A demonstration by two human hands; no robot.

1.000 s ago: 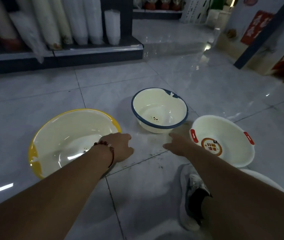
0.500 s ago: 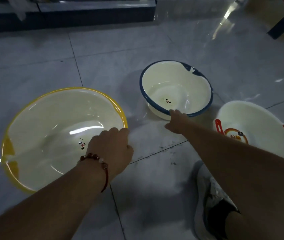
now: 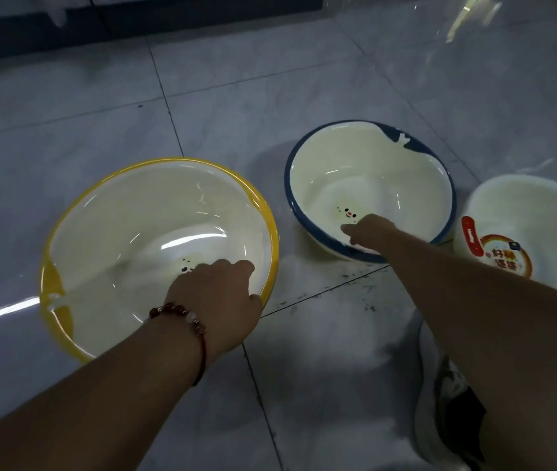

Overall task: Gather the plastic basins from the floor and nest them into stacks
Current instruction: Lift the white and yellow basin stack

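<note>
Three cream basins sit on the tiled floor. The large yellow-rimmed basin (image 3: 107, 232) is at the left; my left hand (image 3: 217, 294), with a bead bracelet on the wrist, grips its near right rim, fingers curled inside and thumb outside. At the centre right is the smaller blue-rimmed basin (image 3: 372, 164), and my right hand (image 3: 367, 231) grips its near rim with fingers over the edge. A white basin (image 3: 538, 212) with red handles and a round label stands at the far right, untouched.
My shoe (image 3: 447, 399) rests on the floor at the lower right, close to the white basin. A dark shelf base (image 3: 168, 18) runs along the top edge. Dark specks lie on the tile between the basins.
Both hands have reached forward onto the rims: the left onto the yellow-rimmed basin, the right over the edge of the blue-rimmed one. The view has tilted further down.
</note>
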